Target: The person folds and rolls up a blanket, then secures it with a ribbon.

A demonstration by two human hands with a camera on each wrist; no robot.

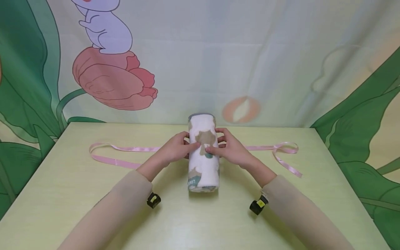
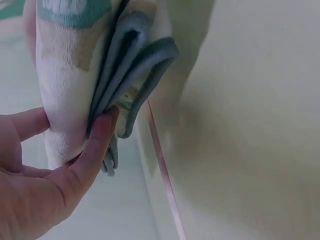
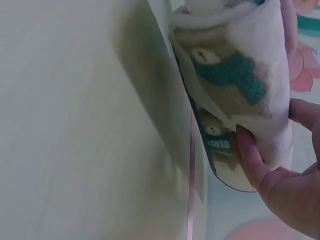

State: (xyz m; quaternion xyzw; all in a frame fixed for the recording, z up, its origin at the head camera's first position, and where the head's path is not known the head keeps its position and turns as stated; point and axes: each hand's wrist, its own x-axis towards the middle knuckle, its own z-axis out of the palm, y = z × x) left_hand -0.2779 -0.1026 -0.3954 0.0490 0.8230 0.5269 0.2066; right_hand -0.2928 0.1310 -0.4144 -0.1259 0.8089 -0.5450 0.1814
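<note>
A rolled towel (image 1: 204,166), white with brown and teal bear prints and a grey edge, is held above the middle of the table. On its left side my left hand (image 1: 176,148) grips it, thumb on top and fingers against the side. My right hand (image 1: 232,147) grips the opposite side the same way. Folded grey-edged layers of the towel (image 2: 75,75) show in the left wrist view. In the right wrist view the towel (image 3: 272,65) shows its loose flap and the word LOVED. A pink ribbon (image 1: 137,149) lies across the table behind and below the roll.
The pale yellow table (image 1: 200,222) ends at a curtain (image 1: 193,69) printed with leaves, a flower and a white animal. The ribbon loops at the left, and its curled right end (image 1: 289,168) lies near the table's right side. A small black camera (image 1: 153,200) sits at each wrist.
</note>
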